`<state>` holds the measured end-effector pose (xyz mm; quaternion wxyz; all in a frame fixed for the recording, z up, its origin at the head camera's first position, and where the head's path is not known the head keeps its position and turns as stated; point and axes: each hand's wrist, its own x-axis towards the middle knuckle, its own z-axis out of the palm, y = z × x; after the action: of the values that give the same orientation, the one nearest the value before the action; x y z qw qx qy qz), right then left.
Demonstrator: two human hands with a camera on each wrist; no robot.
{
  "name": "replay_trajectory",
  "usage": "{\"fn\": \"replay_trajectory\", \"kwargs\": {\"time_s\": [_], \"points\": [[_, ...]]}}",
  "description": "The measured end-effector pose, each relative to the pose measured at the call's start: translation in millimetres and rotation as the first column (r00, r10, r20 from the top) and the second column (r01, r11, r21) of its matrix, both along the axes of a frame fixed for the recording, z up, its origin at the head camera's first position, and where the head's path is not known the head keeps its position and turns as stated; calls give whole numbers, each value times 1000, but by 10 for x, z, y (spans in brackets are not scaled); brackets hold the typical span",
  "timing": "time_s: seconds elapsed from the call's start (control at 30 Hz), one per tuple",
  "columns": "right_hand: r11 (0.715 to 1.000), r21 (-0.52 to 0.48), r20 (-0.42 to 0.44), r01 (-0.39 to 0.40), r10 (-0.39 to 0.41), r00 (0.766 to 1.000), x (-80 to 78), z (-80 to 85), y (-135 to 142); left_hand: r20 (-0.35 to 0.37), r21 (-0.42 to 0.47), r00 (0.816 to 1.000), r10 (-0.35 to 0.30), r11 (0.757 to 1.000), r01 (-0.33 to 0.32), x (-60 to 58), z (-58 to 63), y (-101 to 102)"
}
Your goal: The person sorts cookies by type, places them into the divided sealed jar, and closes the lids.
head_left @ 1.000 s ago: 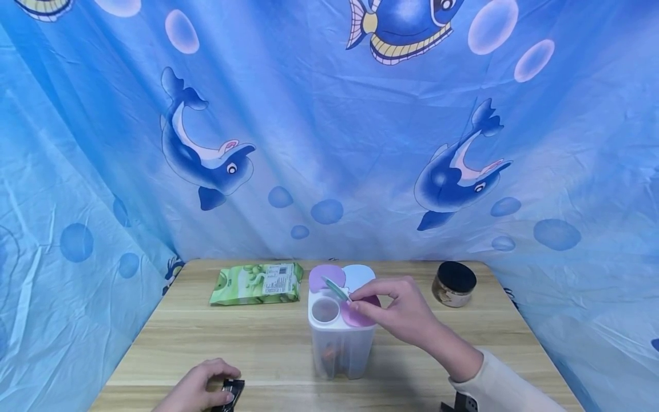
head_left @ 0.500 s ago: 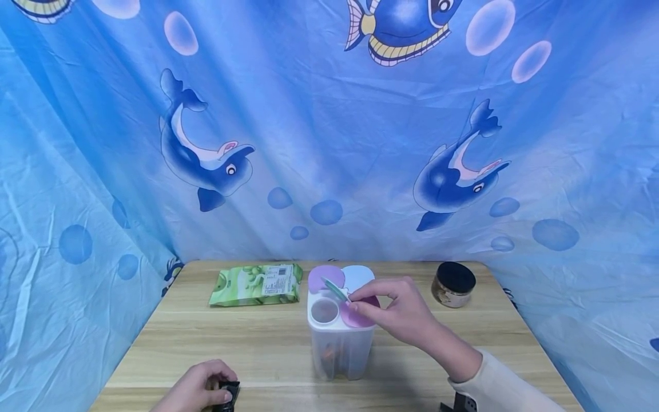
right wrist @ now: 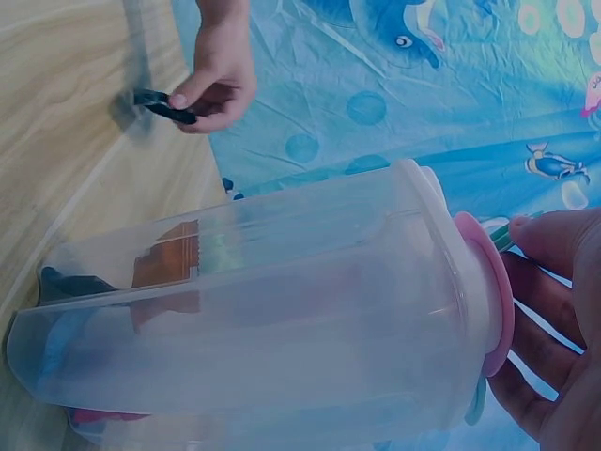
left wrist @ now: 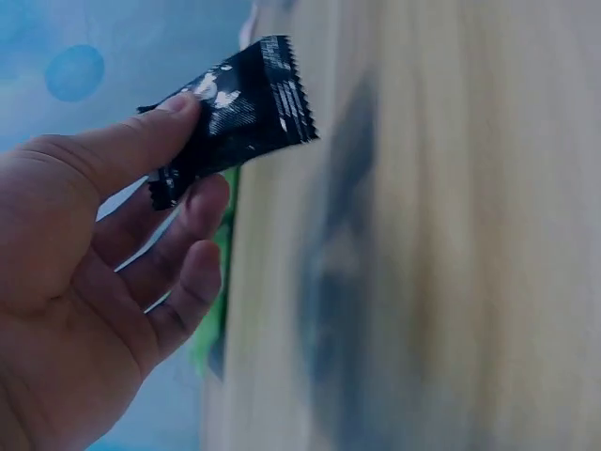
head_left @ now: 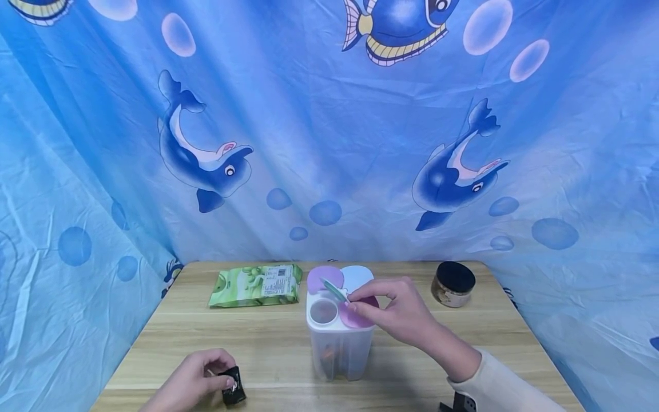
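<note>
Between thumb and fingers, my left hand (head_left: 193, 375) pinches a small black wrapped packet with crimped ends (left wrist: 242, 105), at the table's near left. In the right wrist view it hangs over the wood. My right hand (head_left: 396, 309) pinches the tilted-up green lid (head_left: 333, 289) of a frosted storage container (head_left: 342, 352). That lid's round opening (head_left: 324, 312) is uncovered at the front left. The purple lid (head_left: 324, 278), light blue lid (head_left: 357, 276) and pink lid (head_left: 356, 316) lie down. Through the wall, a brown packet (right wrist: 169, 256) and a dark packet (right wrist: 75, 285) show inside.
A green bag with printed grapes (head_left: 254, 285) lies at the back left of the wooden table (head_left: 268, 349). A jar with a black lid (head_left: 453, 283) stands at the back right. Blue curtain (head_left: 329, 143) with sea animals closes off the back and sides.
My left hand has lifted slightly with the black packet, which has turned and shows more of its face. My right hand keeps the green lid where it was.
</note>
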<state>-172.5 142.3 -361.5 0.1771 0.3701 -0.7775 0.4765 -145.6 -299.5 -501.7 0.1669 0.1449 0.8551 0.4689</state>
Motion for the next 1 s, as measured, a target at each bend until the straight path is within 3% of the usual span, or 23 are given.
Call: {"fn": "replay_trajectory", "kwargs": {"time_s": [0.2, 0.37, 0.57, 0.7, 0.83, 1.0], "points": [[1000, 4, 7, 7, -7, 1000, -1, 10, 10, -113, 12, 991, 73, 997, -72, 4, 304, 216], [1000, 5, 20, 9, -9, 1000, 1, 12, 13, -246, 39, 964, 102, 995, -95, 12, 567, 383], [1000, 1, 20, 8, -8, 1000, -3, 12, 15, -374, 38, 913, 160, 987, -157, -26, 966, 618], [1000, -1, 11, 6, -6, 1000, -5, 10, 12, -492, 63, 851, 183, 983, -175, -82, 1207, 799], [1000, -3, 9, -2, 2, 1000, -3, 6, 1, -581, 113, 796, 168, 986, -125, -132, 1390, 975], [1000, -1, 15, -1, 1, 1000, 2, 6, 1, -618, 166, 774, 138, 985, -42, -184, 1525, 1164]]}}
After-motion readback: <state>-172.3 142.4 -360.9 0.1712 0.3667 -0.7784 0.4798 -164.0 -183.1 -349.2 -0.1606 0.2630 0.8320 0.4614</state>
